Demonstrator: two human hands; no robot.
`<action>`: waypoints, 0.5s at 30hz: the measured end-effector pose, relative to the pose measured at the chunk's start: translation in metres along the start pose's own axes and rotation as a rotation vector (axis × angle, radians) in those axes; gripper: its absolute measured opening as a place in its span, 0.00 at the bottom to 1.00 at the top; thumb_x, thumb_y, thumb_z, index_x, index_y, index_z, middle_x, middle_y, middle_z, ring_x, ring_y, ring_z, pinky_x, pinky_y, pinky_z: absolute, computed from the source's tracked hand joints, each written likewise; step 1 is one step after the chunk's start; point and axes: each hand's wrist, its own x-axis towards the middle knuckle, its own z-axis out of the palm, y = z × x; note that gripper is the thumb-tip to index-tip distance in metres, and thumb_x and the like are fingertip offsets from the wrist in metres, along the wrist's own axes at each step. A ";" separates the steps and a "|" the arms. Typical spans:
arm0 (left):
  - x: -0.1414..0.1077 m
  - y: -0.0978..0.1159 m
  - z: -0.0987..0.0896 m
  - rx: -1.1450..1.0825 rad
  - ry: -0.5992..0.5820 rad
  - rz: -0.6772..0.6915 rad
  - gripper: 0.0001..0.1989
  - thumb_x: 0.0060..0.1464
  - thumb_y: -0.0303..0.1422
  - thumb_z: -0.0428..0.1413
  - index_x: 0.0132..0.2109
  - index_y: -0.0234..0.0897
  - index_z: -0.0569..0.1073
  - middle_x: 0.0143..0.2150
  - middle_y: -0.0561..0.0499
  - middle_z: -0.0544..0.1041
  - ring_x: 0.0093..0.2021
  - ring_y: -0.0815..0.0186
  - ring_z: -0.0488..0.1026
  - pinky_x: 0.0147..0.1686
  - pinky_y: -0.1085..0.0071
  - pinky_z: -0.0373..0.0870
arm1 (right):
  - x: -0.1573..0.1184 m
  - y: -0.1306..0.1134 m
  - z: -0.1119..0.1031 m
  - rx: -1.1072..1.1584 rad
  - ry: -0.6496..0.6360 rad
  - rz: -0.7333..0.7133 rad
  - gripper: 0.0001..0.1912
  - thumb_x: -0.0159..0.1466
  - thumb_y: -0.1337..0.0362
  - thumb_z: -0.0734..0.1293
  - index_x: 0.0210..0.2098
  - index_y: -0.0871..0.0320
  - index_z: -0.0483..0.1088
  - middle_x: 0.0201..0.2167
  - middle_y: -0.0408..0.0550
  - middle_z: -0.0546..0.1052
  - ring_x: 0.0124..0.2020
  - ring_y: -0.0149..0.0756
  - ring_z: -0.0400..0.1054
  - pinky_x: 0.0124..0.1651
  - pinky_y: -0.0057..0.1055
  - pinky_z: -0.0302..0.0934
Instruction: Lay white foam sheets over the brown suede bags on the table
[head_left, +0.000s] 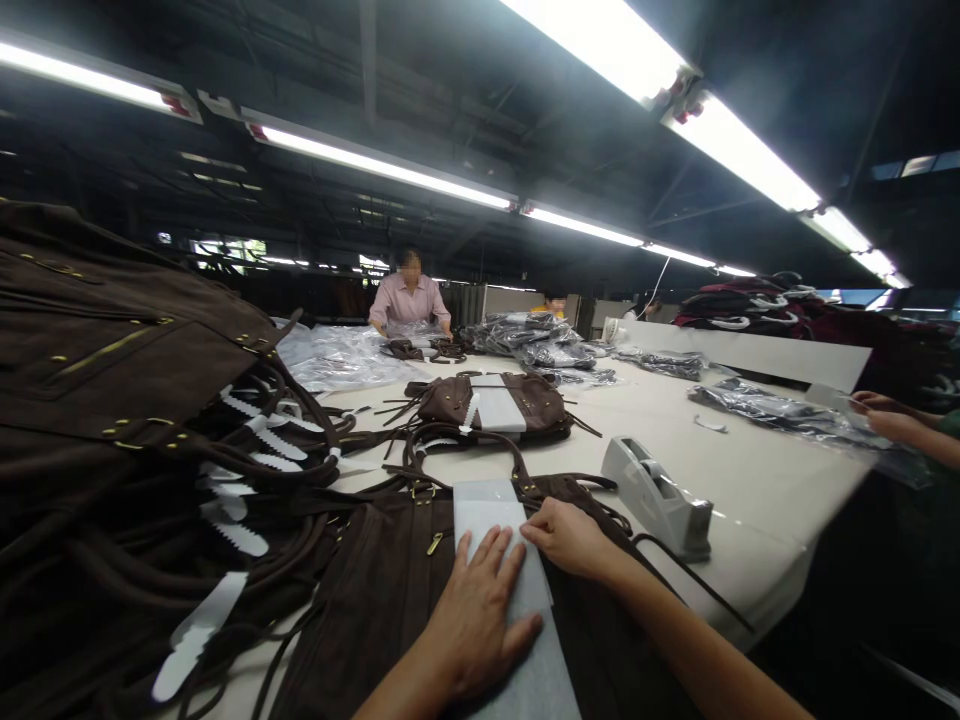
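A dark brown handbag lies in front of me, with a strip of white wrapping paper running down its middle. My left hand rests flat on the paper, fingers spread. At the paper's right edge, my right hand is closed, thumb and fingertips pressed together; what they pinch, if anything, is too small to make out. Just beyond, a folded brown bag with a white paper band sits on the table. A grey tape dispenser stands right of my right hand.
Brown bags with white-wrapped handles are piled high at the left. Plastic-wrapped bags and clear plastic sheets lie farther back on the white table. A person works across it; another person's hands are at the right.
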 end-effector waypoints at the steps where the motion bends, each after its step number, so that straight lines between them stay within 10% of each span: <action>1: 0.000 0.000 0.000 0.007 -0.005 -0.006 0.37 0.58 0.53 0.45 0.68 0.40 0.51 0.71 0.43 0.47 0.71 0.53 0.40 0.68 0.46 0.34 | -0.004 0.007 -0.008 0.058 0.029 -0.003 0.12 0.61 0.60 0.66 0.25 0.57 0.77 0.31 0.48 0.78 0.34 0.36 0.71 0.33 0.26 0.55; 9: 0.009 -0.007 0.010 0.152 0.026 0.006 0.37 0.59 0.56 0.40 0.67 0.40 0.54 0.70 0.45 0.49 0.70 0.53 0.45 0.67 0.45 0.41 | -0.040 0.138 -0.121 0.276 0.674 0.433 0.12 0.61 0.64 0.65 0.42 0.59 0.77 0.36 0.49 0.79 0.30 0.33 0.69 0.38 0.27 0.61; 15: 0.034 -0.064 0.060 0.296 0.241 0.147 0.34 0.57 0.56 0.45 0.65 0.46 0.57 0.68 0.47 0.55 0.67 0.49 0.55 0.63 0.41 0.51 | -0.061 0.206 -0.139 0.388 0.554 0.613 0.12 0.63 0.61 0.65 0.33 0.63 0.76 0.34 0.52 0.78 0.32 0.32 0.68 0.33 0.25 0.61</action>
